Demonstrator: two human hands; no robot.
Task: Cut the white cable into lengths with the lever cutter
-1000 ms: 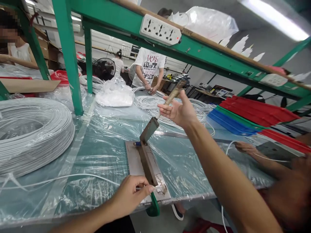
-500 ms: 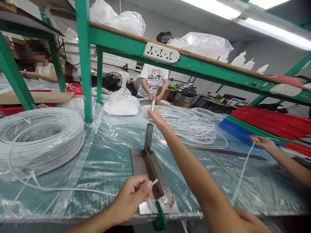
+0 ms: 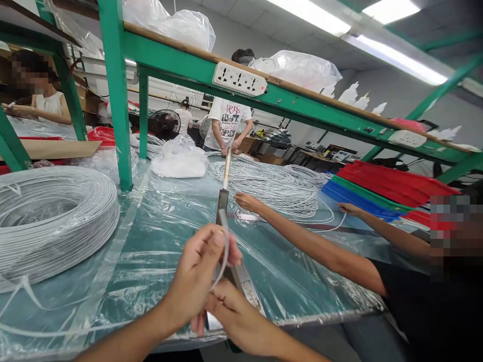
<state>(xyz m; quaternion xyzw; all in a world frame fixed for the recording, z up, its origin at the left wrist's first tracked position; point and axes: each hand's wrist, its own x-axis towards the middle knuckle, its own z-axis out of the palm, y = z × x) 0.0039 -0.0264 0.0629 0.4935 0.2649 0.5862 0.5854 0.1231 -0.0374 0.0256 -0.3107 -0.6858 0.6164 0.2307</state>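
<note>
Left hand [image 3: 198, 271] held raised, thumb laid upward and closed against the bent fingers in a pinch. Left forearm [image 3: 132, 332] bared, slanted up from the lower left. Right hand [image 3: 241, 317] held lower, just beside the left, thumb and fingertips bunched together near the heel of the left palm. Right forearm [image 3: 289, 349] bared, angled up and leftward from the bottom edge. Hands seen overlapped; whether they are touched together cannot be told
</note>
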